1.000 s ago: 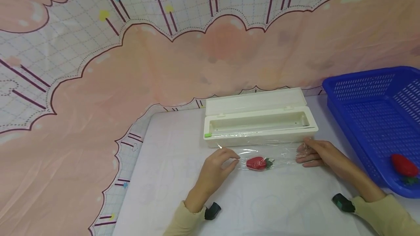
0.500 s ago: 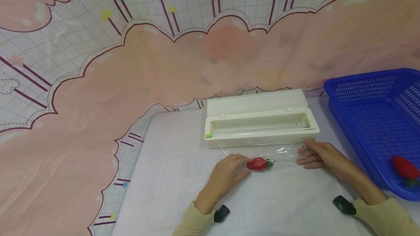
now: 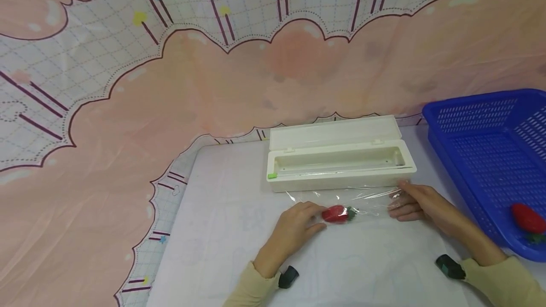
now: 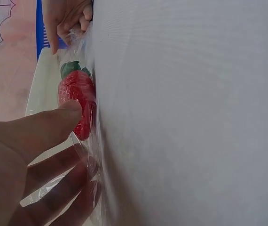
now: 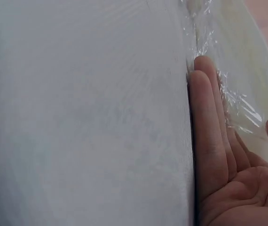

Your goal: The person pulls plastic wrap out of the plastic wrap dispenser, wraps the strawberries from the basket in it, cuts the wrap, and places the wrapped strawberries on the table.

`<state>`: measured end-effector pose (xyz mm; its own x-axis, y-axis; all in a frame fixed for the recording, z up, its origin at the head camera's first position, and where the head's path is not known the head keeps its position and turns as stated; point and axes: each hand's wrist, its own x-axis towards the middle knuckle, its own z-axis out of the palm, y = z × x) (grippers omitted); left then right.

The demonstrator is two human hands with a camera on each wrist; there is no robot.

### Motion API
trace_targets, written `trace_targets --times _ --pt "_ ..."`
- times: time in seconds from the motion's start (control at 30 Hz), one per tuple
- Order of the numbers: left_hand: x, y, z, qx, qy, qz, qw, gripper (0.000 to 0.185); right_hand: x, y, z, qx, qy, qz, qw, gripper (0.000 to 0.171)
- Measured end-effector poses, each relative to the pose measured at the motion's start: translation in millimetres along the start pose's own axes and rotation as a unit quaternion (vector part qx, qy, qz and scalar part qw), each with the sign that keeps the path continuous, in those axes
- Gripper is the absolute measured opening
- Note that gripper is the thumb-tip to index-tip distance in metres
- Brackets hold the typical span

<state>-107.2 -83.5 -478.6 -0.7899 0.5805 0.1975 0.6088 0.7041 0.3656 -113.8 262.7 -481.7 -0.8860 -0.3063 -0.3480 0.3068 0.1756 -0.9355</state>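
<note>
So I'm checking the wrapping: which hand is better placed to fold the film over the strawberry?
Probably the left hand: its fingertips already touch the strawberry through the film. The right hand only pins the film's far edge.

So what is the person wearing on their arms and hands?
Both arms have long, pale yellowish-beige sleeves down to the wrists. The left hand and right hand are bare, with no gloves. A small dark device with a greenish face sits at each wrist, like the left one.
</note>
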Motion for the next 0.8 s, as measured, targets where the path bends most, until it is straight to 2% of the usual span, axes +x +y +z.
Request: trace_targets --times 0.47,0.63,0.8 --pt "-0.2 2.3 1.7 0.034 -0.012 0.005 0.9993 0.034 -5.9 -0.5 -8.4 0.013 -0.037 0.037 0.999 0.076" --pt "-1.1 2.3 1.5 0.043 -0.008 0.011 0.9990 0.034 -8.2 -0.8 -12.1 0.035 -0.004 0.053 0.998 0.071" --pt "-1.4 2.1 1.4 0.049 -0.001 0.015 0.9987 0.033 -11.7 -1.7 -13.4 -0.006 0.026 0.035 0.999 0.068"
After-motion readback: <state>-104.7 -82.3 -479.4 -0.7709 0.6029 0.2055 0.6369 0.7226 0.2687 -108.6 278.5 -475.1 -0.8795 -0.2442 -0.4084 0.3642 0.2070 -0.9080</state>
